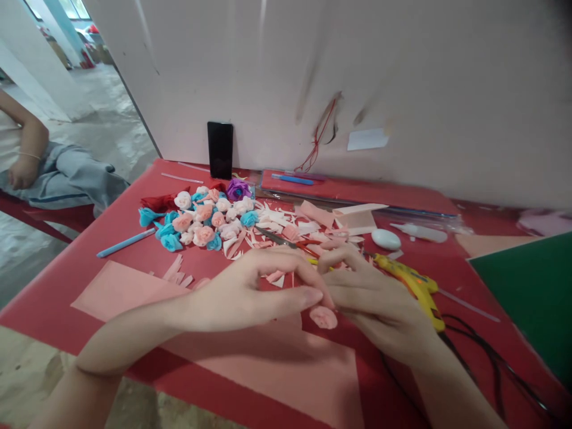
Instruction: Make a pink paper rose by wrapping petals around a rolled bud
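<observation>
A small pink paper rose [323, 317] hangs between my two hands above the table. My left hand [254, 292] is closed, with thumb and fingertips at the rose's upper edge. Against the other side of the rose, my right hand [379, 304] has its fingers curled and partly hidden behind the left fingertips. Under my hands lie sheets of pink paper [268, 369]. Just beyond my fingers, scissors [279, 238] rest among pink and white paper scraps [308, 227].
A pile of paper roses [203, 217] stands at the back left, before a propped phone [220, 150]. To the right are a yellow glue gun [415, 286] with its cord, a white egg-shaped object [386, 239] and a green board [531, 292]. A person [49, 161] sits at left.
</observation>
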{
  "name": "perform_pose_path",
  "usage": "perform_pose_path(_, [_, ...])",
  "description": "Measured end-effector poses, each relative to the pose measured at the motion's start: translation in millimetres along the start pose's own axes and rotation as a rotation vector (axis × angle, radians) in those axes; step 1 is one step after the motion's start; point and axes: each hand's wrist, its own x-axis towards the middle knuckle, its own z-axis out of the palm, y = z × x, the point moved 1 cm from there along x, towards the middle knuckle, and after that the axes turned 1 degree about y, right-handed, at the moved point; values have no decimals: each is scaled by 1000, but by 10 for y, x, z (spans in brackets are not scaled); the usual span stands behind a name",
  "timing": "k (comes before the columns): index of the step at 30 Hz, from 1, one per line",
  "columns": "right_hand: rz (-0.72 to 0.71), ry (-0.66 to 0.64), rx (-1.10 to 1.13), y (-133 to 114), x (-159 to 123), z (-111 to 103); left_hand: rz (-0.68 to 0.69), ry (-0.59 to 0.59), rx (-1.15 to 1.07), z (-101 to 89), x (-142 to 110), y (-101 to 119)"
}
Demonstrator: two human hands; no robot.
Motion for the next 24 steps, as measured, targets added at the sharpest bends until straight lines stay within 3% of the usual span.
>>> perform_pose_path(11, [-13, -58, -78, -22, 7, 11, -34, 17, 120, 12, -2, 65])
perform_pose_path(24, [-11, -38, -88, -15, 15, 21, -57, 22, 201, 7, 14, 88])
